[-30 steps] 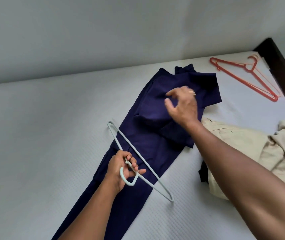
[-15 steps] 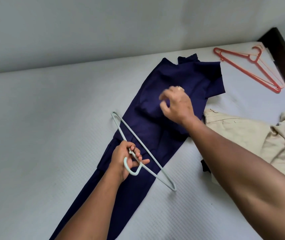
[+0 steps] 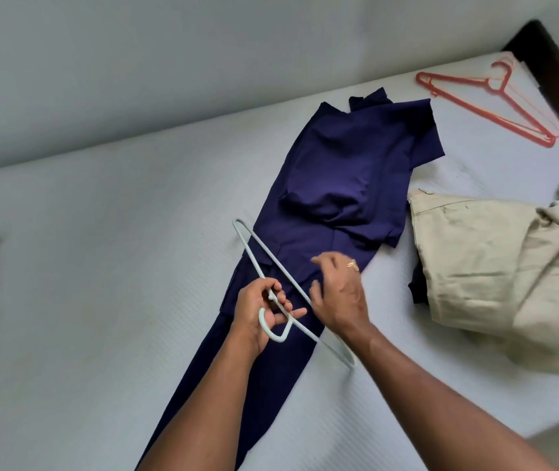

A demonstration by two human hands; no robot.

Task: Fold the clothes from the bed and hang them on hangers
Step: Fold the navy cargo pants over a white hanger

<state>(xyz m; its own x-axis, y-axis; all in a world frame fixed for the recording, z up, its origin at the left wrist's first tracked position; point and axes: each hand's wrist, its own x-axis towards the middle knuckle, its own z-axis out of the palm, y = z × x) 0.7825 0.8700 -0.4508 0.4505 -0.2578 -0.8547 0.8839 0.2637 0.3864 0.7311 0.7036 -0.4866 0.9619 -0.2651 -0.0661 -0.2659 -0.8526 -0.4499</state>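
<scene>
Left hand: my left hand (image 3: 257, 314) grips the hanger (image 3: 279, 339) at its neck, hook towards me. This holds the frame tilted just above the cloth, ready to take it.
Right hand: my right hand (image 3: 339, 297) has its fingers curled, just beside the hanger's bar. I cannot tell whether it pinches cloth, bar or nothing. I judge it is here to feed cloth through the frame.
Navy garment: the navy garment (image 3: 339, 171) lies flat in a long narrow strip under both hands, running from near me to the far edge. I'd say it is narrowed like this to suit the bar.
Beige clothes: the beige clothes (image 3: 492, 266) sit heaped to the right, just beside the navy, not yet folded. Something dark (image 3: 417, 287) lies under them.
Red hangers: the red hangers (image 3: 495, 86) lie at the far right corner, well apart, likely spares for the heap.
Bed: the bed (image 3: 101, 266) has a pale, textured top.
Room: a plain grey wall (image 3: 169, 62) runs along the far edge, with a dark bed frame (image 3: 556, 69) at the far right.
</scene>
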